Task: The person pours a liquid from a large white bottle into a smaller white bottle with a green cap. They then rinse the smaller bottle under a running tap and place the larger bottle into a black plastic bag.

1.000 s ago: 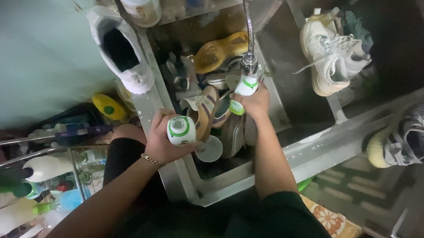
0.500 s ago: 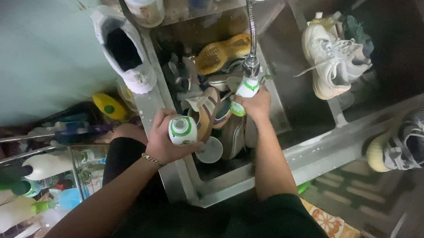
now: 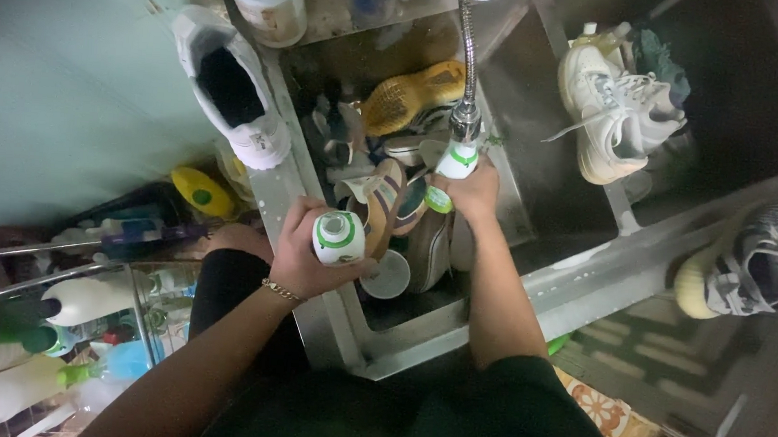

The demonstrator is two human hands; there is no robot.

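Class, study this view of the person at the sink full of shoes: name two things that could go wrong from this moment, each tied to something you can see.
1. The left hand holds an uncapped white bottle above the sink rim; tipped, it might spill.
2. The right hand holds another small bottle at the flexible tap nozzle; water could overflow onto the piled shoes.

Steel sink (image 3: 417, 335) holds piled shoes (image 3: 407, 97), possibly wet; white sneaker (image 3: 234, 89) on rim.
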